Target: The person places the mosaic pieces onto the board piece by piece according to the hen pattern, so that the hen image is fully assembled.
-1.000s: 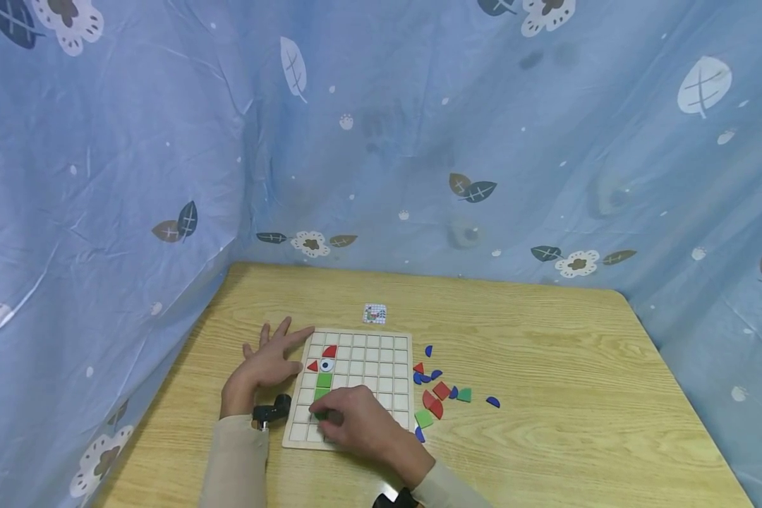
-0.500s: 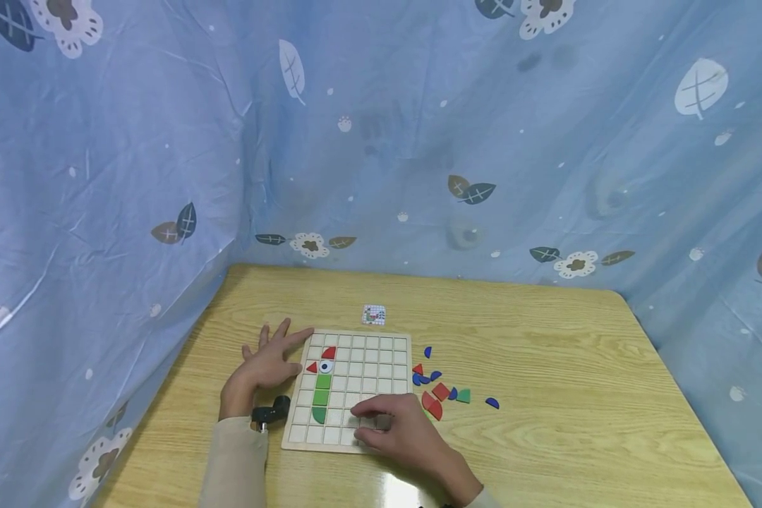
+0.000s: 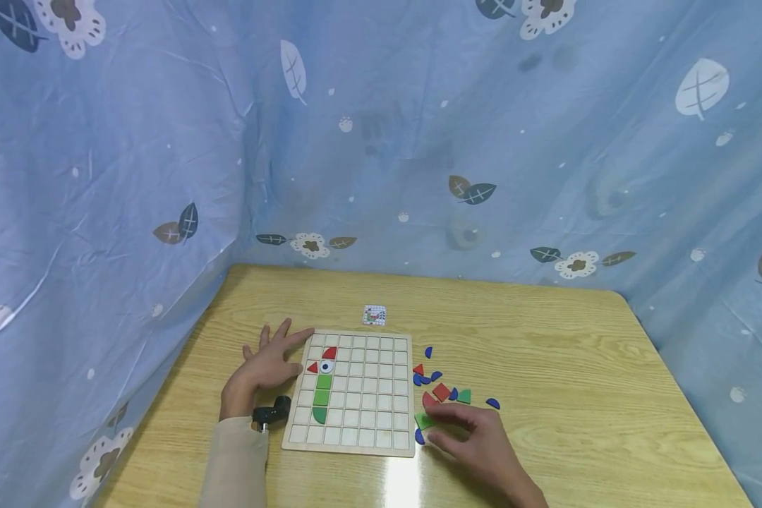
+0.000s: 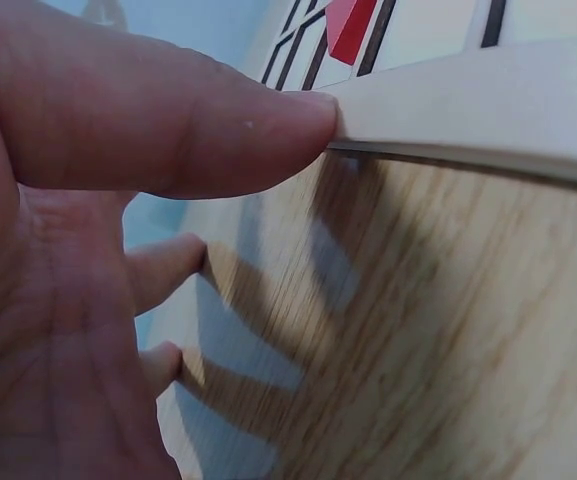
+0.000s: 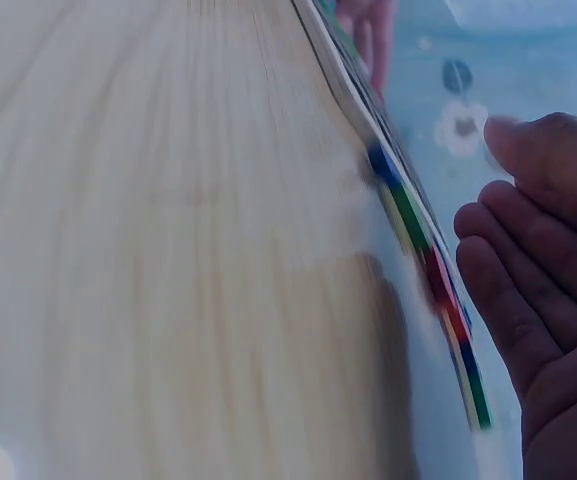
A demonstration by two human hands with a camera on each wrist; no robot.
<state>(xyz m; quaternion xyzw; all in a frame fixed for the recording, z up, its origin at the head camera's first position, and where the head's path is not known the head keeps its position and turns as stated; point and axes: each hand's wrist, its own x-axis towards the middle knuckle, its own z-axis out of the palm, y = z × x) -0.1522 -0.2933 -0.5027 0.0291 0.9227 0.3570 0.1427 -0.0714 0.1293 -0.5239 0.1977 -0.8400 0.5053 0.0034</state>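
A gridded wooden board (image 3: 351, 437) lies on the table. Down its left side run a red quarter-circle (image 3: 330, 352), a red triangle (image 3: 312, 367), a white eye disc (image 3: 327, 367), two light green squares (image 3: 323, 382) and a dark green quarter-circle (image 3: 319, 415). Thumb and index fingertip of my left hand (image 3: 263, 365) touch the board's left edge, fingers spread; the left wrist view shows the thumb (image 4: 258, 135) against the rim. My right hand (image 3: 479, 441) hovers with relaxed, parted fingers by a loose light green piece (image 3: 422, 421), partly covering the red piece (image 3: 428, 400) behind.
Several loose pieces lie right of the board, among them a red square (image 3: 441, 391), a green quarter-circle (image 3: 464, 396) and blue half-circles (image 3: 492, 403). A small picture card (image 3: 375, 315) lies behind the board. Blue patterned cloth (image 3: 381, 141) hangs around the table (image 3: 546, 339).
My right hand has let go of the dark green quarter-circle, which stays on the board below the green squares, and has moved right to the loose pieces. The left hand stays in place.
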